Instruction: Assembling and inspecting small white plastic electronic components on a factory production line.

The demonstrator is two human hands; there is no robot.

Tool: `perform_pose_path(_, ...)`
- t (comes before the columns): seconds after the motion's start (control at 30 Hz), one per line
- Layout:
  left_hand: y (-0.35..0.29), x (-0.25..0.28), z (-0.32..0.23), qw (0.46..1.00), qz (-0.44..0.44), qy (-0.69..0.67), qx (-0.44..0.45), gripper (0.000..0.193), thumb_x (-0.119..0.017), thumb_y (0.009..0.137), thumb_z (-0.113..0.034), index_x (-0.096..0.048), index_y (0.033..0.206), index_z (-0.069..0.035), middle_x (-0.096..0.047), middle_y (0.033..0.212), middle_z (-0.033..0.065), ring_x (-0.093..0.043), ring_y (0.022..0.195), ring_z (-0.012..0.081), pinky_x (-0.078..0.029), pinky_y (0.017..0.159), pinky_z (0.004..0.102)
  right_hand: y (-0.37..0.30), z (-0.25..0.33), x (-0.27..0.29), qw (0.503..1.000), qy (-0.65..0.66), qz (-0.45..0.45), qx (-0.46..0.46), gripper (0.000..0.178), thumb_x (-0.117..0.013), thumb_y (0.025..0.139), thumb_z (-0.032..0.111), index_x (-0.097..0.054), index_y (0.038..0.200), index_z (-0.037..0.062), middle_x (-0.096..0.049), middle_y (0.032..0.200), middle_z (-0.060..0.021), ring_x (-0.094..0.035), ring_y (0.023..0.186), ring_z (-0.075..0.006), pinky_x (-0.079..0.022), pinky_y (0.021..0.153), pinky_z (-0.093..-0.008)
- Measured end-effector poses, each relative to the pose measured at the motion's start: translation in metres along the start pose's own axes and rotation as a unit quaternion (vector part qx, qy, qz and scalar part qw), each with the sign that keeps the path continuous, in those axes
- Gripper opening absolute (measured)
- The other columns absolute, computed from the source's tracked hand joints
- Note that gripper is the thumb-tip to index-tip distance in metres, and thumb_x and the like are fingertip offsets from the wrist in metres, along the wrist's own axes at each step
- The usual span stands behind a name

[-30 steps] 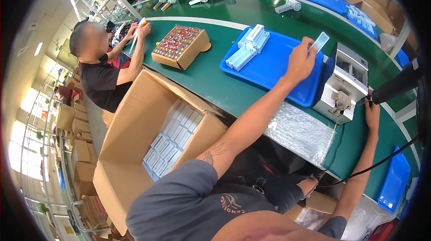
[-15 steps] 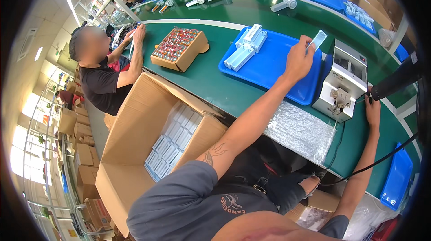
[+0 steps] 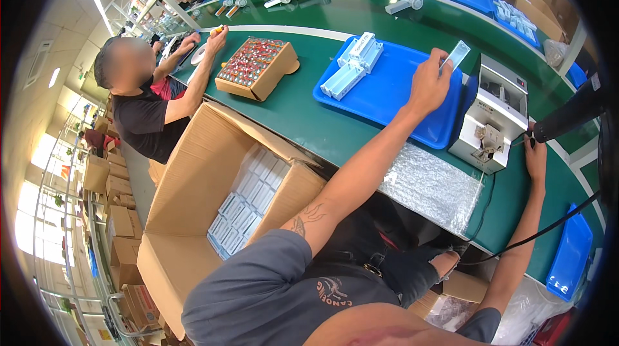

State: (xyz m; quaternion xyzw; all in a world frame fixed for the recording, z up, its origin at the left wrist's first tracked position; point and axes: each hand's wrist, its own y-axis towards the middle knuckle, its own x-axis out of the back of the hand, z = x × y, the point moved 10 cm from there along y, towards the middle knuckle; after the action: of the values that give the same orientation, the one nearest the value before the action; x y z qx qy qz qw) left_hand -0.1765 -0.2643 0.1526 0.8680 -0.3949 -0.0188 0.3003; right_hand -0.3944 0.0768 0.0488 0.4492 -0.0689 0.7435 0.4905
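My left hand [image 3: 428, 85] is closed on a clear, pale-blue plastic case [image 3: 456, 54], tilted upward over the right part of a blue tray [image 3: 393, 104]. More pale-blue plastic cases [image 3: 351, 69] lie grouped at the tray's left end. Right of the tray stands a small white-and-grey bench machine [image 3: 493, 114] with a metal fixture on its front. My right hand [image 3: 535, 156] is at the far right side of this machine, beside a black cable. Its fingertips are partly hidden there, so its grip does not show.
An open carton [image 3: 187, 172] of packed pale-blue cases stands at my left. On the green bench [image 3: 303, 110] sit a box of red-topped small parts [image 3: 255, 65] and bubble wrap [image 3: 432, 188]. A black arm [image 3: 570, 110] juts in from the right. A co-worker [image 3: 145, 101] sits at left.
My hands and the plastic case stay almost still. The co-worker's hands have moved apart, one now raised with a small orange-yellow thing. Pieces on the far belt have shifted slightly left.
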Motion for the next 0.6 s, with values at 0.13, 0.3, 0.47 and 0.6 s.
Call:
perform_pose_path(0.13,0.0001,-0.0008,0.0002,1.000,0.002,0.000,0.005,0.021,-0.053,0.098,-0.020,-0.053,0.105,0.000,-0.065,0.082,0.0212,-0.063,0.077,0.0398,-0.044,0.067,0.0483,-0.0005,0.0018,0.0009,1.000,-0.004,-0.006,0.005,0.036,-0.058,0.099,0.015,-0.056,0.132,0.0027,-0.062,0.124,-0.0169,-0.058,0.116,-0.0273,-0.042,0.103,-0.0373)
perform_pose_path(0.3,0.0003,-0.0007,0.0007,1.000,0.004,0.003,0.002,0.022,-0.053,0.098,-0.020,-0.053,0.106,0.000,-0.066,0.082,0.0213,-0.063,0.077,0.0396,-0.044,0.066,0.0484,-0.0001,0.0010,0.0012,1.000,-0.016,-0.009,0.009,0.035,-0.058,0.099,0.014,-0.056,0.132,0.0028,-0.063,0.123,-0.0173,-0.059,0.114,-0.0276,-0.042,0.102,-0.0371)
perform_pose_path(0.47,0.0004,-0.0021,0.0029,1.000,0.009,0.009,0.013,0.023,-0.053,0.098,-0.021,-0.053,0.106,0.000,-0.065,0.082,0.0219,-0.063,0.076,0.0401,-0.045,0.067,0.0487,0.0000,0.0012,0.0015,1.000,-0.017,-0.007,0.010,0.035,-0.058,0.099,0.013,-0.055,0.132,0.0027,-0.062,0.121,-0.0173,-0.059,0.111,-0.0272,-0.043,0.101,-0.0369)
perform_pose_path(0.6,0.0004,-0.0013,0.0031,1.000,0.005,0.007,0.007,0.023,-0.053,0.098,-0.021,-0.053,0.106,0.000,-0.066,0.083,0.0225,-0.063,0.078,0.0412,-0.045,0.068,0.0495,-0.0006,0.0047,0.0017,1.000,-0.018,-0.013,0.015,0.035,-0.058,0.099,0.013,-0.055,0.132,0.0024,-0.062,0.121,-0.0173,-0.059,0.111,-0.0273,-0.043,0.100,-0.0370)
